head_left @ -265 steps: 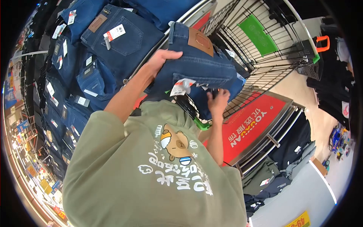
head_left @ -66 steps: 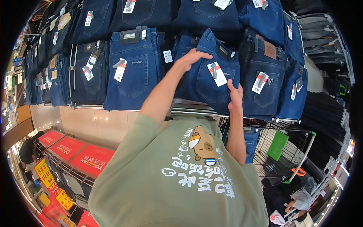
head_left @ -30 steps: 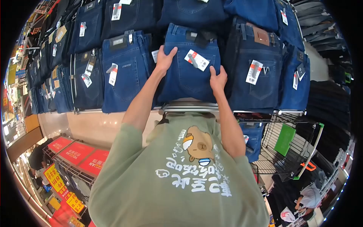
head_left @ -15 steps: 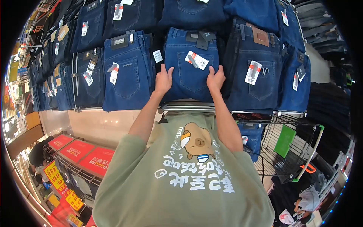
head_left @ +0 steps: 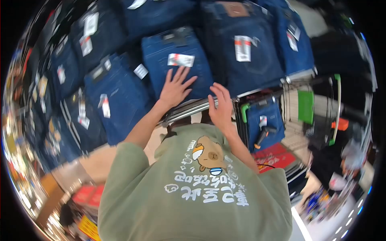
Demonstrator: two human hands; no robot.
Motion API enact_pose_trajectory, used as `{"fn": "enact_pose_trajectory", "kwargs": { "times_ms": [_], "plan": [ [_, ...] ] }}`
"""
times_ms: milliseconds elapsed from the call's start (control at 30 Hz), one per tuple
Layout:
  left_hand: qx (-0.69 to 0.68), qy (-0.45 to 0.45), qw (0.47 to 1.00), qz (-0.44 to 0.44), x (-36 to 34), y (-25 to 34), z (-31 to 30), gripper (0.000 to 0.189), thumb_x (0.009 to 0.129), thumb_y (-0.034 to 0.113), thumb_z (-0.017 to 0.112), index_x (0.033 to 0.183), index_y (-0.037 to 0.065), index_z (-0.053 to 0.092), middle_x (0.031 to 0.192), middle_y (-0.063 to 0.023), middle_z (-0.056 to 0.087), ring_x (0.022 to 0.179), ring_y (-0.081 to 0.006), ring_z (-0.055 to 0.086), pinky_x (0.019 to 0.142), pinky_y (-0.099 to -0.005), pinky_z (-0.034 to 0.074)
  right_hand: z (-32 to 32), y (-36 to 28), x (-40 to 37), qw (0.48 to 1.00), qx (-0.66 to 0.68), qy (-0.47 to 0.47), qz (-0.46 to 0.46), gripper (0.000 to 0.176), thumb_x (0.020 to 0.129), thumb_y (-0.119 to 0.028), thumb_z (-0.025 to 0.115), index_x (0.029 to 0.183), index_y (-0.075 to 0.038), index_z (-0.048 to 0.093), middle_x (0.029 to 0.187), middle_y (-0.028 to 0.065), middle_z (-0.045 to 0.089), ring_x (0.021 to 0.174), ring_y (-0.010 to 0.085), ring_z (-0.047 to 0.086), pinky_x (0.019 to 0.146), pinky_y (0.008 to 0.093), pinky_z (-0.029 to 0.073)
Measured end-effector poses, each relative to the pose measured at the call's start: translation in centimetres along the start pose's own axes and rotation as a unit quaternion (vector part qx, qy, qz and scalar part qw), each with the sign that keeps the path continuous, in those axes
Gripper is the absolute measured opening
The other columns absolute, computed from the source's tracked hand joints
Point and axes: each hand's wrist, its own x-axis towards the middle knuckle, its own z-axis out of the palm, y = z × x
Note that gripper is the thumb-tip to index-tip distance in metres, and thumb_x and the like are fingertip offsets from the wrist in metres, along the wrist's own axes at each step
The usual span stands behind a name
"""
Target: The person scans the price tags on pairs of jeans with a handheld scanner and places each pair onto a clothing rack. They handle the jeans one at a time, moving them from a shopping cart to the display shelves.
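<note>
A folded pair of blue jeans [head_left: 179, 66] with a white and red tag lies on a slanted display of jeans. My left hand [head_left: 175, 88] rests flat on its lower edge, fingers spread. My right hand [head_left: 220, 107] hovers just off the display's metal rail [head_left: 189, 111], fingers apart and holding nothing. The view is blurred by motion.
More folded jeans [head_left: 245, 48] with tags lie left, right and above. A wire shopping cart [head_left: 309, 112] with green and orange trim stands to the right and holds jeans [head_left: 261, 120] and a dark handheld device [head_left: 263, 134]. Red signs [head_left: 277, 154] sit low on the right.
Both hands have let go of the jeans' lower corners. The right hand has pulled back to the rail, the left lies flat. The view has swung to the right, toward the cart.
</note>
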Motion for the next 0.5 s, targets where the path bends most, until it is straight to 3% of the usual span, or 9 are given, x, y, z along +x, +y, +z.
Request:
{"fn": "enact_pose_trajectory", "kwargs": {
  "times_ms": [67, 133, 167, 233, 300, 367, 400, 467, 500],
  "plan": [
    [0.001, -0.024, 1.000, 0.002, 0.4, 0.4, -0.7, 0.054, 0.084, 0.031, 0.061, 0.135, 0.023, 0.048, 0.151, -0.0134, 0.028, 0.142, -0.0305, 0.018, 0.109, -0.0568, 0.020, -1.2, -0.2, -2.9, 0.996, 0.001, 0.055, 0.066, 0.026, 0.084, -0.002, 0.059, 0.110, -0.001, 0.059, 0.111, 0.0152, 0.059, 0.102, 0.0342, 0.056, 0.087, 0.0397, 0.046],
    [-0.060, -0.019, 0.998, 0.013, 0.2, 1.8, -2.1, 0.047, 0.078, 0.014, 0.066, 0.123, 0.010, 0.055, 0.146, -0.0167, 0.034, 0.139, -0.0344, 0.023, 0.107, -0.0578, 0.023, -2.5, 0.1, -6.8, 0.982, -0.004, 0.125, 0.144, 0.024, 0.084, -0.002, 0.059, 0.108, -0.001, 0.059, 0.105, 0.0151, 0.061, 0.097, 0.0338, 0.059, 0.083, 0.0389, 0.048],
    [-0.114, 0.004, 0.993, 0.018, -0.2, 2.3, -1.5, 0.034, 0.078, 0.009, 0.065, 0.111, 0.006, 0.060, 0.137, -0.0179, 0.044, 0.133, -0.0362, 0.035, 0.107, -0.0519, 0.028, -2.9, 0.5, -9.1, 0.975, 0.007, 0.113, 0.192, 0.023, 0.084, -0.004, 0.058, 0.107, -0.002, 0.059, 0.102, 0.0156, 0.062, 0.093, 0.0341, 0.060, 0.081, 0.0391, 0.048],
    [-0.284, 0.040, 0.958, 0.027, -0.7, 5.5, -2.5, 0.018, 0.082, 0.003, 0.061, 0.100, 0.004, 0.063, 0.110, -0.0144, 0.063, 0.106, -0.0313, 0.059, 0.092, -0.0388, 0.044, -4.2, 1.5, -13.8, 0.955, 0.009, 0.141, 0.262, 0.022, 0.084, -0.005, 0.058, 0.106, -0.002, 0.059, 0.098, 0.0161, 0.063, 0.089, 0.0344, 0.061, 0.079, 0.0393, 0.049],
    [-0.366, -0.059, 0.929, -0.005, -1.3, 9.2, -2.9, 0.016, 0.085, 0.003, 0.059, 0.100, 0.002, 0.063, 0.100, -0.0148, 0.065, 0.097, -0.0295, 0.061, 0.085, -0.0363, 0.047, -4.9, 2.2, -18.6, 0.933, -0.017, 0.077, 0.351, 0.020, 0.085, -0.010, 0.057, 0.103, -0.003, 0.060, 0.096, 0.0174, 0.063, 0.088, 0.0359, 0.061, 0.078, 0.0420, 0.049],
    [-0.408, -0.199, 0.890, 0.035, -0.9, 12.8, -2.6, 0.024, 0.085, 0.005, 0.059, 0.108, 0.003, 0.061, 0.102, -0.0161, 0.064, 0.097, -0.0310, 0.061, 0.086, -0.0385, 0.047, -6.1, 2.8, -22.5, 0.909, -0.019, 0.095, 0.405, 0.022, 0.084, -0.012, 0.057, 0.104, -0.004, 0.061, 0.097, 0.0182, 0.064, 0.090, 0.0364, 0.061, 0.079, 0.0432, 0.049],
    [-0.399, -0.212, 0.891, 0.046, -0.5, 14.2, -2.5, 0.024, 0.085, 0.005, 0.059, 0.108, 0.003, 0.061, 0.102, -0.0161, 0.064, 0.097, -0.0310, 0.061, 0.086, -0.0385, 0.047, -6.7, 3.2, -24.3, 0.890, -0.034, 0.104, 0.442, 0.021, 0.084, -0.012, 0.058, 0.103, -0.003, 0.061, 0.096, 0.0172, 0.065, 0.089, 0.0349, 0.062, 0.078, 0.0413, 0.050],
    [-0.283, -0.372, 0.847, 0.254, 0.7, 17.2, -1.8, 0.032, 0.086, 0.008, 0.059, 0.117, 0.004, 0.057, 0.109, -0.0158, 0.063, 0.099, -0.0330, 0.061, 0.088, -0.0390, 0.048, -7.8, 4.2, -27.1, 0.856, -0.069, 0.130, 0.495, 0.021, 0.085, -0.013, 0.059, 0.102, -0.002, 0.061, 0.095, 0.0158, 0.066, 0.088, 0.0324, 0.064, 0.077, 0.0392, 0.050],
    [-0.273, -0.381, 0.847, 0.251, 1.2, 18.4, -1.3, 0.032, 0.086, 0.008, 0.059, 0.117, 0.004, 0.057, 0.109, -0.0158, 0.063, 0.099, -0.0330, 0.061, 0.088, -0.0390, 0.048, -8.5, 4.8, -28.1, 0.841, -0.091, 0.151, 0.511, 0.021, 0.085, -0.013, 0.059, 0.102, -0.002, 0.061, 0.094, 0.0154, 0.066, 0.087, 0.0313, 0.064, 0.077, 0.0388, 0.050]
  ]
}}
